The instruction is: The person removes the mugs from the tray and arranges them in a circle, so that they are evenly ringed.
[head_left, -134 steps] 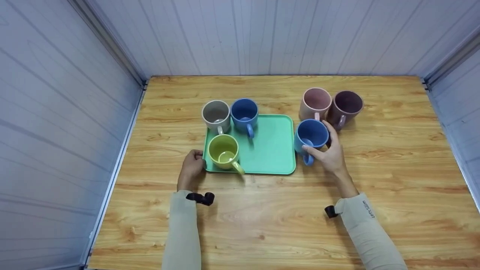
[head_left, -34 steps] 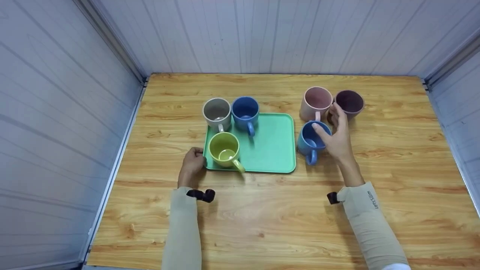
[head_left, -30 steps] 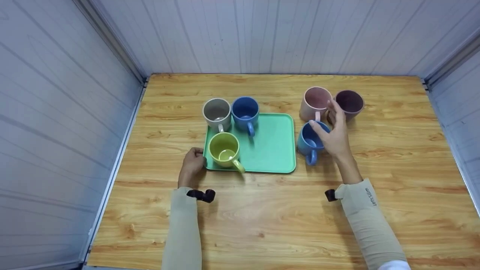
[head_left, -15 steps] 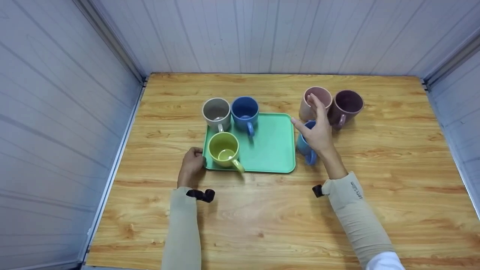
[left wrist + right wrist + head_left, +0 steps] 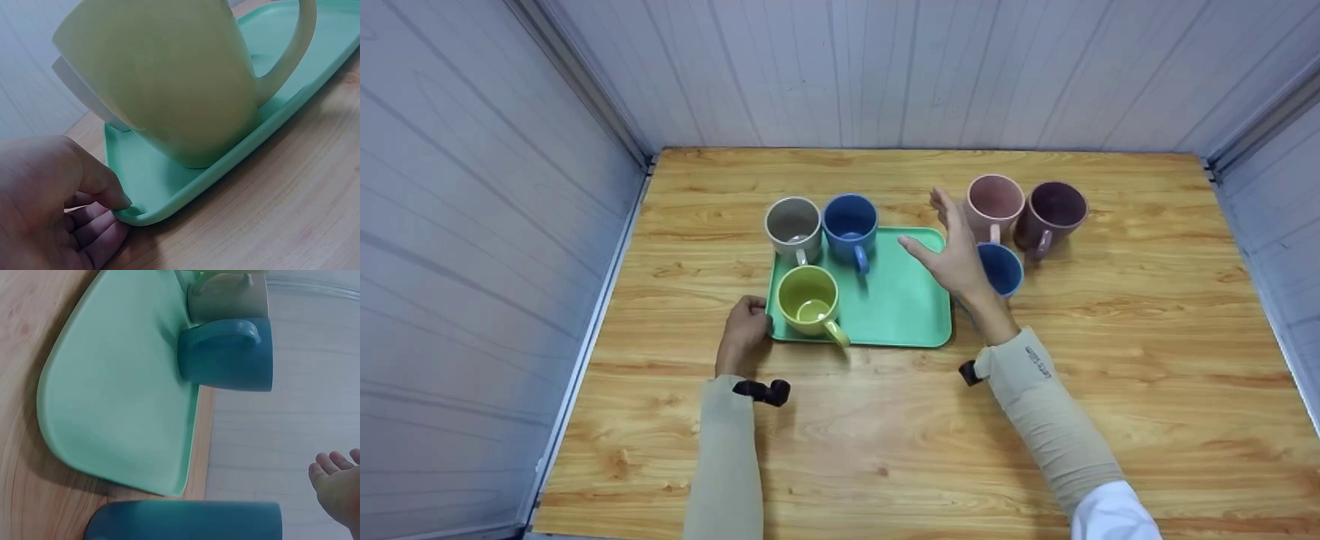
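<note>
My left hand pinches the near left corner of the green tray; in the left wrist view the thumb lies on the rim and the fingers below it. On the tray stand a yellow mug beside that hand, a grey mug and a blue mug at the back. My right hand is held above the tray's right side, fingers and thumb spread, holding nothing. A second blue mug stands just right of the tray, partly hidden by my right wrist; its side shows in the right wrist view.
Behind the second blue mug a pink mug and a dark purple mug stand side by side on the wooden table. White panel walls enclose the table at the back and sides.
My right hand gripped the second blue mug earlier, then let go of it slightly farther right. It has since moved left over the tray. My left hand stays at the tray corner.
</note>
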`<state>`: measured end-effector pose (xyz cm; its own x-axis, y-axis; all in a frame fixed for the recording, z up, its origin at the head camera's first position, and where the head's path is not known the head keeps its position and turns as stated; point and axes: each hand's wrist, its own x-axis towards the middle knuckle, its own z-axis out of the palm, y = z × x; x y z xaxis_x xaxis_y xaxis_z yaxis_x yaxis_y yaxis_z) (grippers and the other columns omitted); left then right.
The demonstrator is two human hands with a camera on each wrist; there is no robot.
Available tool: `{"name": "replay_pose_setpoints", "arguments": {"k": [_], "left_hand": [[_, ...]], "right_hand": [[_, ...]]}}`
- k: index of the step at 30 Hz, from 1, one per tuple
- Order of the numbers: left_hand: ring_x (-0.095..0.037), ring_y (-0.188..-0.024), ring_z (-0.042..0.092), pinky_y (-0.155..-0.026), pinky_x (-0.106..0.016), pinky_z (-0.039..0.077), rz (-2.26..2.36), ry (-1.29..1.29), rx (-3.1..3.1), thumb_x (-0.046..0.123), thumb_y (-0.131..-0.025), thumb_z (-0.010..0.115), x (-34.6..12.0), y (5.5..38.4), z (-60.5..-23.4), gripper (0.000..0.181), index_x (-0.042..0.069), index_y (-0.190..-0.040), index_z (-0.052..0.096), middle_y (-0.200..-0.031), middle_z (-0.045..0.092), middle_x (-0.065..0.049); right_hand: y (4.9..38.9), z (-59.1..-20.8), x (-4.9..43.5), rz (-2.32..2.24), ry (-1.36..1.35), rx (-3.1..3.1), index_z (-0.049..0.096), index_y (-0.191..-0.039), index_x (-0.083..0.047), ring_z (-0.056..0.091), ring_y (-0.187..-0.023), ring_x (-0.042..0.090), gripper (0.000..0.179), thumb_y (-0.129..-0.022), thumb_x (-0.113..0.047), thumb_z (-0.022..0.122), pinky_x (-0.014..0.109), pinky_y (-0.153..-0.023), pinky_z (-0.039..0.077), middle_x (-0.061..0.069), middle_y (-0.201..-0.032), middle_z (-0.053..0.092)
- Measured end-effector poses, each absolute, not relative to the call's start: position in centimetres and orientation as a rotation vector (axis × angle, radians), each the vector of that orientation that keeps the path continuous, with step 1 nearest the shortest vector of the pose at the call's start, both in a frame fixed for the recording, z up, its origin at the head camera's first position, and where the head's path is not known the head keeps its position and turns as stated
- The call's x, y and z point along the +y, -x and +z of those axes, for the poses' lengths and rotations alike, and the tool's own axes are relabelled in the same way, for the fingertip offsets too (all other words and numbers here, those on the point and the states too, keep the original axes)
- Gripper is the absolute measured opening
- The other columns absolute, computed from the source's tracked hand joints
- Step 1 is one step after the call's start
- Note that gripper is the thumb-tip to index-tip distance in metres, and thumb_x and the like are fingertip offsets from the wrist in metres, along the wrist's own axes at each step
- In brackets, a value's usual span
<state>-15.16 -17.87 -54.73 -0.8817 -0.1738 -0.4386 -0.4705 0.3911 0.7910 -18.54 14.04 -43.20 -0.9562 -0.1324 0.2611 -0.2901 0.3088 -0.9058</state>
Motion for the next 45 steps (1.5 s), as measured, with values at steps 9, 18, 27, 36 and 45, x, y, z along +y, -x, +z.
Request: {"name": "replay_pose_setpoints", "arguments": {"k": [9,18,27,36,45], "left_hand": [[-0.022,-0.096,0.049,-0.081,-0.028,0.039,1.533,0.592,2.333,0.004,-0.09,0.036,-17.6,15.1,-54.8,0.035,-0.001,-0.122,0.051,-0.105,0.051,-0.012],[-0.021,-0.092,0.049,-0.078,-0.027,0.04,1.521,0.592,2.321,0.002,-0.087,0.04,-17.6,15.0,-54.7,0.037,0.0,-0.122,0.051,-0.102,0.051,-0.01],[-0.021,-0.093,0.049,-0.079,-0.029,0.041,1.545,0.605,2.308,0.0,-0.086,0.04,-17.5,15.0,-54.6,0.038,-0.001,-0.122,0.051,-0.105,0.052,-0.011],[-0.02,-0.089,0.048,-0.077,-0.028,0.041,1.661,0.661,2.224,-0.005,-0.082,0.04,-17.5,15.0,-54.8,0.039,0.0,-0.119,0.05,-0.099,0.049,-0.009],[-0.021,-0.091,0.049,-0.079,-0.029,0.041,1.619,0.627,2.264,-0.002,-0.084,0.04,-17.6,14.9,-54.7,0.039,0.0,-0.122,0.05,-0.102,0.051,-0.011]], "right_hand": [[21.2,-47.2,13.0,1.72,-0.389,-2.478,0.023,-0.15,-0.008,0.031,-0.139,0.021,0.085,-0.083,-0.028,0.073,0.036,-0.115,0.024,0.011,-0.151,0.03],[21.9,-48.4,11.9,1.725,-0.374,-2.54,0.023,-0.15,-0.01,0.032,-0.137,0.026,0.09,-0.081,-0.038,0.074,0.041,-0.113,0.027,0.012,-0.149,0.032],[22.5,-49.6,11.2,1.73,-0.3,-2.595,0.023,-0.151,-0.01,0.032,-0.138,0.025,0.094,-0.079,-0.042,0.074,0.043,-0.113,0.028,0.011,-0.149,0.032],[23.1,-50.6,10.4,1.754,-0.265,-2.638,0.022,-0.151,-0.012,0.032,-0.138,0.025,0.093,-0.08,-0.043,0.073,0.041,-0.112,0.028,0.011,-0.15,0.032],[23.4,-51.2,9.6,1.782,-0.286,-2.649,0.021,-0.151,-0.012,0.03,-0.139,0.032,0.094,-0.08,-0.043,0.073,0.045,-0.112,0.027,0.015,-0.151,0.029]]}}
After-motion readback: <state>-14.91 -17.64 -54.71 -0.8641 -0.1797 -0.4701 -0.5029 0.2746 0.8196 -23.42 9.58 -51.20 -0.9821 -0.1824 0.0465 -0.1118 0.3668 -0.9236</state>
